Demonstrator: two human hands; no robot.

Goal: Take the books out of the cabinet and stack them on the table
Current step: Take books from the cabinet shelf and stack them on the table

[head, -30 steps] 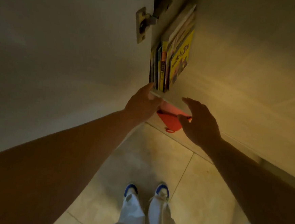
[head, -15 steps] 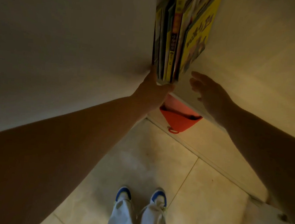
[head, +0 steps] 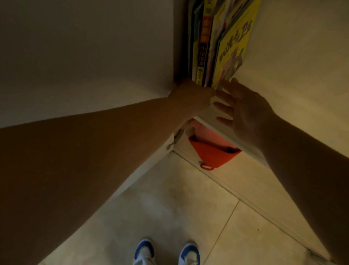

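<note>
right hand (head: 244, 110) moved in, open fingers touching yellow book (head: 232, 51), left hand (head: 190, 96) at books' base, grip unclear

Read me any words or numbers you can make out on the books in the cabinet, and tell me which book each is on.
Yellow spine: Chinese characters, only "小" near the lower end is fairly legible; the rest is blurred.
Yellow cover: large dark title lettering, skewed and too blurred to read.
Other books: no readable text.

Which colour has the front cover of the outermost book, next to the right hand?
Yellow, with dark lettering, on the thin leaning book; the head view shows it.
</note>
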